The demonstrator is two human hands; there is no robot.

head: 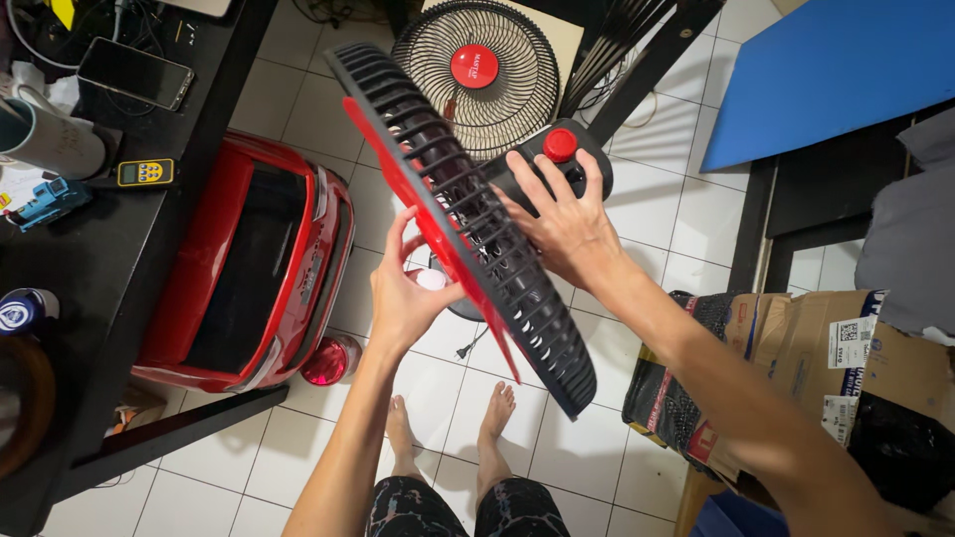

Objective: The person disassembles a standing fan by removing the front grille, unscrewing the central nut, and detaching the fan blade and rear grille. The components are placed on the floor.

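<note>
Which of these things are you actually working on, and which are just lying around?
In hand:
- left hand at the red fan blade
- right hand on the fan's black motor body
- black rear fan guard

Lying about:
- front fan grille on the floor
- red toy car
- phone
- cardboard box

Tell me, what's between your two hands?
In the head view, the fan's black grille and red blade sit between left hand and right hand.
</note>
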